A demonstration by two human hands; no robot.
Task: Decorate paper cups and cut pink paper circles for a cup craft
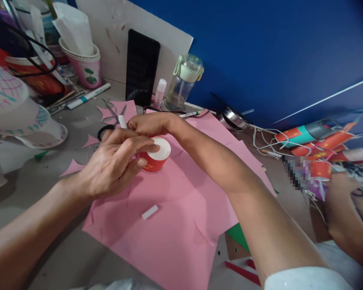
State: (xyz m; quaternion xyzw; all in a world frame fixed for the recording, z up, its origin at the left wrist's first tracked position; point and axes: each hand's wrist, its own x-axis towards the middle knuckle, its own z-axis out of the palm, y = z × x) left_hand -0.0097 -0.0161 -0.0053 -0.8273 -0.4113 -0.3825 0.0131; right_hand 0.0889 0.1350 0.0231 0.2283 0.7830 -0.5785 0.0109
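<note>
My left hand (pixel 115 165) grips a short red paper cup (pixel 153 164), which stands with a round white face up on pink paper (pixel 169 201). One fingertip presses on that white face, and the thumb is at the cup's side. Just behind, my right hand (pixel 151 123) is curled closed, its fingertips hidden. A small white piece (pixel 122 121) sticks up between the two hands; I cannot tell which one holds it. Scissors (pixel 111 114) lie with blades apart beyond my left knuckles. Nearer me on the pink paper rests a small white strip (pixel 150 212).
Decorated white cups (pixel 6 96) crowd the left. Behind are pink cups (pixel 83 66), a marker (pixel 89 96), a dark phone (pixel 142 66), a glue stick (pixel 160 92) and a clear bottle (pixel 181 86). At right, another person's arm (pixel 345 205) reaches among red cups and white cables (pixel 266 139).
</note>
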